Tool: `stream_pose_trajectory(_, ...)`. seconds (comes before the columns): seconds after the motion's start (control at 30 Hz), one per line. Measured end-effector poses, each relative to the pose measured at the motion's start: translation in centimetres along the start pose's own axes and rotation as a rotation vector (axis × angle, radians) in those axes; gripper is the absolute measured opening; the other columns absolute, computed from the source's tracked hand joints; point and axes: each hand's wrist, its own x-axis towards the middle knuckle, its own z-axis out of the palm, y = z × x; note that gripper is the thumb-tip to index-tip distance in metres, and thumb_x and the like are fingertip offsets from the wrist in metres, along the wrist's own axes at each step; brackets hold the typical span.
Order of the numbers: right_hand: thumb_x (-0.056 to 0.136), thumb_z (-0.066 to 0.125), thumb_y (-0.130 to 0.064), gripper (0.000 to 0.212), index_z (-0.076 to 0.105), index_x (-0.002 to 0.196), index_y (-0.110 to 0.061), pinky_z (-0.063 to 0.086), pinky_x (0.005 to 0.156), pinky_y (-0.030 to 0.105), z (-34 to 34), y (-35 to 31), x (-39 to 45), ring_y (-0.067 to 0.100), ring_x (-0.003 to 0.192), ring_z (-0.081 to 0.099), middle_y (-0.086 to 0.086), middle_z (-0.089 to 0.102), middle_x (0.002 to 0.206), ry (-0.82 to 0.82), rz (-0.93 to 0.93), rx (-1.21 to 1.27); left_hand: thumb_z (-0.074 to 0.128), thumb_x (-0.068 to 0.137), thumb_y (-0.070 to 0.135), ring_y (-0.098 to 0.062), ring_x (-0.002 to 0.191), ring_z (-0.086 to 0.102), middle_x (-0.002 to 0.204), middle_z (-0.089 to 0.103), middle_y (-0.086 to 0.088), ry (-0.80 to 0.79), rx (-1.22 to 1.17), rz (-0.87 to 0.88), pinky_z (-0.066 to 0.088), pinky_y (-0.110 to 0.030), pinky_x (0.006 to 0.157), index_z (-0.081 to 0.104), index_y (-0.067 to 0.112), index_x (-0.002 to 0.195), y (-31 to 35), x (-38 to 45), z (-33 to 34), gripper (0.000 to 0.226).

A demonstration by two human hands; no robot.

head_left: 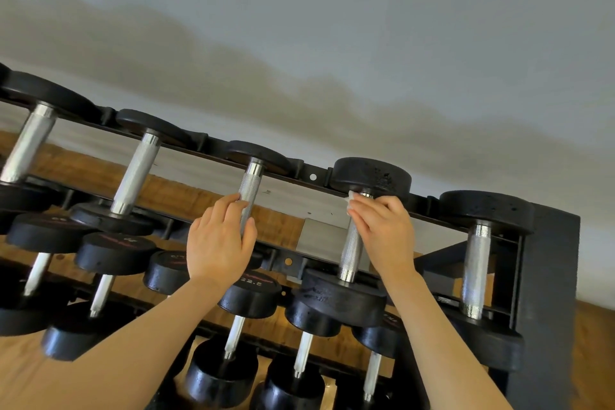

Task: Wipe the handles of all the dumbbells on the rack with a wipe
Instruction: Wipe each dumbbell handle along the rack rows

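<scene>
Dumbbells lie in rows on a black rack [545,276], several tiers of them, with the top tier nearest to the wall [366,27]. The wipe [351,202] is a small white piece, soft and very light; only a corner of it shows at the far end of one knurled steel handle [351,248], in the top tier, second from the right. The right hand [386,233] has its fingers curled around this handle and presses the wipe on it. The left hand [218,243] holds the neighbour handle [249,196] to the left, fingers wrapped loosely, thumb on the near side.

The dumbbells look heavy and stiff, so I judge they should stay in their cradles; only the thin wipe needs to move. The rough knurling may catch and tear it. The best hold is to wrap the wipe around the bar, between the two black heads.
</scene>
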Motion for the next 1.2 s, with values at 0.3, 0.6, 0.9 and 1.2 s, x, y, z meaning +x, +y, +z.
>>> stream_pose_trajectory(0.3, 0.088, 0.065, -0.028, 0.019, 0.074, 0.104, -0.019, 0.058, 0.065, 0.026, -0.7, 0.1, 0.0, 0.006, 0.091, 0.068, -0.005, 0.071, 0.110, -0.116, -0.150, -0.080, 0.031, 0.093, 0.041, -0.026, 0.102, 0.065, 0.126, 0.063, -0.008, -0.002, -0.006, -0.002, 0.054, -0.041, 0.078, 0.065, 0.009, 0.118, 0.0, 0.0, 0.1, 0.053)
stream_pose_trajectory(0.6, 0.082, 0.075, -0.019, 0.013, 0.076, 0.095, -0.018, 0.059, 0.065, 0.028, -1.5, -0.6, 1.2, 0.011, 0.087, 0.070, -0.004, 0.073, 0.103, -0.252, -0.118, -0.030, 0.041, 0.094, 0.036, -0.026, 0.099, 0.065, 0.125, 0.063, -0.009, 0.023, -0.006, 0.018, 0.056, -0.040, 0.074, 0.064, 0.009, 0.117, -0.1, 0.0, 0.1, 0.042)
stream_pose_trajectory(0.9, 0.085, 0.071, -0.023, 0.018, 0.075, 0.102, -0.019, 0.058, 0.081, 0.030, -0.5, -1.1, -1.0, 0.004, 0.102, 0.066, -0.006, 0.071, 0.109, -0.195, 0.035, 0.125, 0.052, 0.094, 0.026, -0.027, 0.099, 0.065, 0.127, 0.062, -0.010, 0.058, 0.006, 0.029, 0.055, -0.040, 0.073, 0.064, 0.008, 0.118, -0.3, 0.0, 0.4, 0.032)
stream_pose_trajectory(1.2, 0.076, 0.077, -0.017, 0.021, 0.075, 0.097, -0.015, 0.042, 0.082, 0.021, -0.4, -1.5, -2.1, 0.018, 0.093, 0.052, 0.003, 0.063, 0.101, 0.082, 0.196, 0.109, 0.046, 0.090, 0.032, -0.028, 0.100, 0.064, 0.126, 0.062, -0.010, 0.055, 0.006, 0.043, 0.056, -0.040, 0.073, 0.064, 0.007, 0.116, -0.3, -0.1, 0.4, 0.041)
